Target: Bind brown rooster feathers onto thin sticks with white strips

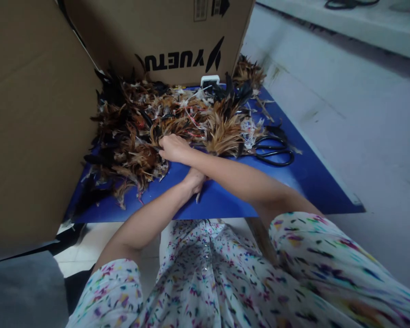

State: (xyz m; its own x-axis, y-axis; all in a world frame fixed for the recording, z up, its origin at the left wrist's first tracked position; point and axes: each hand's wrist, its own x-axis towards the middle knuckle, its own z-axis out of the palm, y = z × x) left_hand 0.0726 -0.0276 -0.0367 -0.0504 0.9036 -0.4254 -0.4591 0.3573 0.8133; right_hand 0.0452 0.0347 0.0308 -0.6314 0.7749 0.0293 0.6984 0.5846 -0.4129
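Note:
My right hand (175, 148) reaches across to the near edge of a heap of brown and black feathers (225, 125). Its fingers are pinched together on feathers there, though the fingertips are partly hidden. Below the right forearm, my left hand (194, 181) is curled closed near the front of the blue tabletop (222, 202). Pale feather ends (197, 197) stick out under it; the rest of what it holds is hidden. Black-handled scissors (274, 151) lie right of the hands, their blades hidden at the heap.
A tall cardboard box (177, 36) with printed lettering stands behind the heap, and another cardboard panel (30, 114) closes off the left. A pale wall (328, 105) runs along the right. A small white-framed object (210, 80) sits at the back. White and red strings (191, 116) lie among the feathers.

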